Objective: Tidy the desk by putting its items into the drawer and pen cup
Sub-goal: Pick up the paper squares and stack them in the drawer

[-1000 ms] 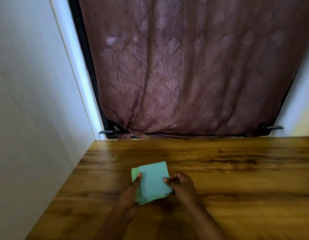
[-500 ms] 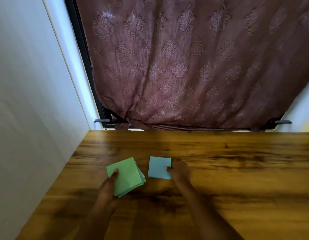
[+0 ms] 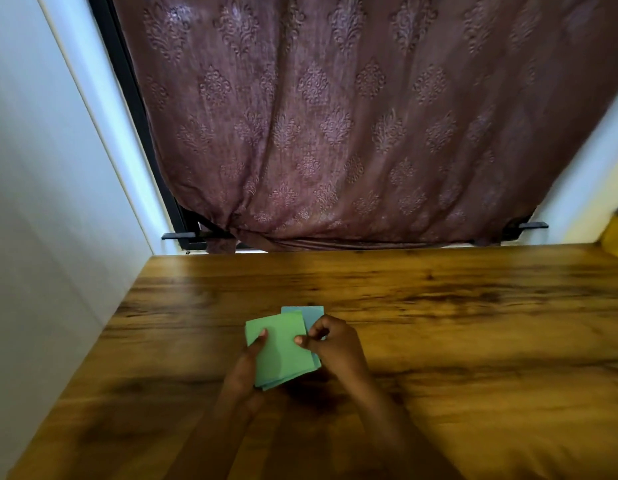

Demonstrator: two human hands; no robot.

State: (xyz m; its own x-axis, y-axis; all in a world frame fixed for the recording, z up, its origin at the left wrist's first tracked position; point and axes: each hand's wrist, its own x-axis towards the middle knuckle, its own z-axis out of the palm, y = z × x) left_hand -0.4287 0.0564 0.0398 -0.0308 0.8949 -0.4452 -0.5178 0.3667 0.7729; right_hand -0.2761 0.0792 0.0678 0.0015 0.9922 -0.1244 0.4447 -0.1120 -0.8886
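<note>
Two hands are working a small stack of paper squares (image 3: 281, 351) just above the wooden desk (image 3: 439, 341), near its front middle. Left hand (image 3: 243, 370) cradles the stack from below and from the left side, thumb pressed flat on the green top sheet, so that hand is closed around the stack. Right hand (image 3: 331, 344) comes in from the other side, thumb and forefinger pinched on the right edge of that same green sheet, the other fingers curled in loosely. Under the green one, bluish sheets peek out along the bottom and right edges of the stack. One blue sheet (image 3: 309, 315) sticks out beyond the far right corner of the stack, partly tucked behind the right hand's knuckles; whether it lies flat on the desk or is held with the rest, I can't tell from here. Both forearms reach in from the near edge of the desk. Over at the far right corner of the desk sits a yellow container (image 3: 617, 239), cut off by the edge of view, well apart from the hands. Behind the desk hangs a patterned purplish curtain (image 3: 352, 133), and a white wall (image 3: 41, 202) runs along the left side.
</note>
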